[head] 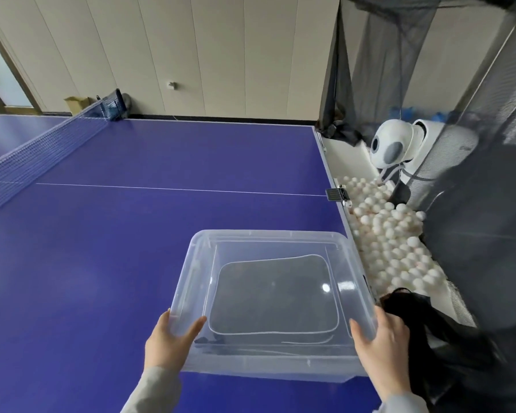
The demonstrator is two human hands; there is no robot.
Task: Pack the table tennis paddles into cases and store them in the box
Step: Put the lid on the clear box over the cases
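Observation:
A clear plastic box stands on the blue table tennis table, close to its right edge. Inside it lies a dark grey paddle case with light piping, flat on the bottom. My left hand grips the box's near left corner, thumb over the rim. My right hand holds the near right corner, thumb inside the wall. No loose paddle is in sight.
The net crosses the table at the far left. Beyond the right edge a tray holds several white balls and a white ball machine inside black netting. A black strap lies by my right hand.

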